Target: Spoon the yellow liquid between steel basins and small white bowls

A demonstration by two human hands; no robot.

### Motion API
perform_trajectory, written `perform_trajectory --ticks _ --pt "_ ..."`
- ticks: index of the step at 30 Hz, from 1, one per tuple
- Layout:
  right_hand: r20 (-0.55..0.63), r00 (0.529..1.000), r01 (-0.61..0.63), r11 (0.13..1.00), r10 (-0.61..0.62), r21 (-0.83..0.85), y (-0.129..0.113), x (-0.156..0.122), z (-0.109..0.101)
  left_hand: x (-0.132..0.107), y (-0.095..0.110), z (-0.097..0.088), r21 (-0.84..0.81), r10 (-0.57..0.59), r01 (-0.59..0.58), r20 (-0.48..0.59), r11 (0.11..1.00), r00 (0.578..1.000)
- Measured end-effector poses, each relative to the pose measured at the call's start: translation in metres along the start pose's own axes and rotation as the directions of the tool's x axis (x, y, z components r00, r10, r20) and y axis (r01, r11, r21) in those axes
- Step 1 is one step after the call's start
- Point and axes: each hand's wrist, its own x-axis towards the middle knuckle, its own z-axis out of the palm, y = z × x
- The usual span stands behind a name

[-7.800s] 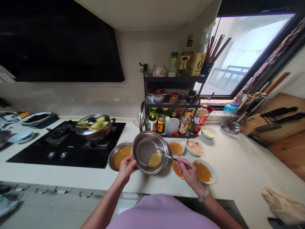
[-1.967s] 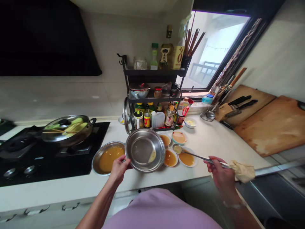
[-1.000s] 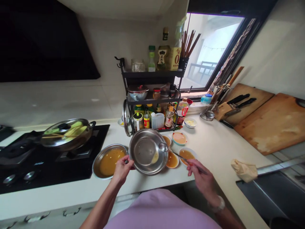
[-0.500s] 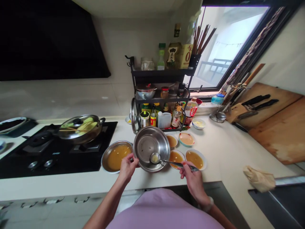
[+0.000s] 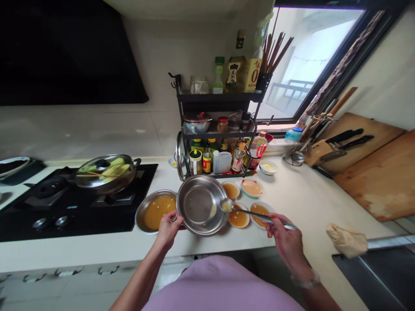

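My left hand (image 5: 169,229) grips the left rim of a steel bowl (image 5: 197,203), which is tilted and nearly empty, with a small wet patch inside. My right hand (image 5: 285,237) is closed round the handle of a metal ladle (image 5: 256,214). The ladle's cup holds a little pale stuff and is over the bowl's right rim. Under and beyond the ladle stand a bowl of brown liquid (image 5: 239,217) and another bowl of brown liquid (image 5: 260,211). Behind them are a small bowl of liquid (image 5: 231,190) and a green-rimmed bowl (image 5: 251,188). Left of my left hand sits a steel basin of yellowish-brown liquid (image 5: 158,212).
A lidded pan (image 5: 106,175) stands on the black stove (image 5: 81,211) at left. A black rack (image 5: 220,134) with bottles and jars rises at the back. Knives in a block (image 5: 319,155), cutting boards (image 5: 372,172) and a beige cloth (image 5: 346,239) lie to the right.
My right hand has moved right, drawing the ladle's cup from inside the steel bowl to its right rim. The left hand still holds the bowl; the view has shifted slightly.
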Motion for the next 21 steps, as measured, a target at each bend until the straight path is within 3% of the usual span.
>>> perform_trajectory --ticks 5,10,13,16,21 --pt "0.022 0.988 0.152 0.955 -0.152 -0.253 0.002 0.005 -0.029 0.003 -0.003 -0.005 -0.013 -0.006 0.006 -0.007 1.000 1.000" --pt "0.197 0.955 0.288 0.844 -0.221 -0.452 0.013 -0.005 -0.046 0.004 -0.009 -0.011 -0.040 -0.043 0.042 -0.020 0.998 0.999" --pt "0.337 0.898 0.421 0.774 -0.283 -0.472 0.015 -0.010 -0.047 0.004 -0.016 -0.015 -0.063 -0.099 0.097 -0.027 0.993 0.995" --pt "0.406 0.844 0.519 0.724 -0.351 -0.454 0.011 -0.012 -0.044 0.003 -0.025 -0.018 -0.094 -0.155 0.150 -0.051 0.984 0.987" --pt "0.390 0.836 0.537 0.718 -0.385 -0.442 0.009 -0.010 -0.041 0.000 -0.047 -0.019 -0.199 -0.231 0.217 -0.051 0.956 0.972"
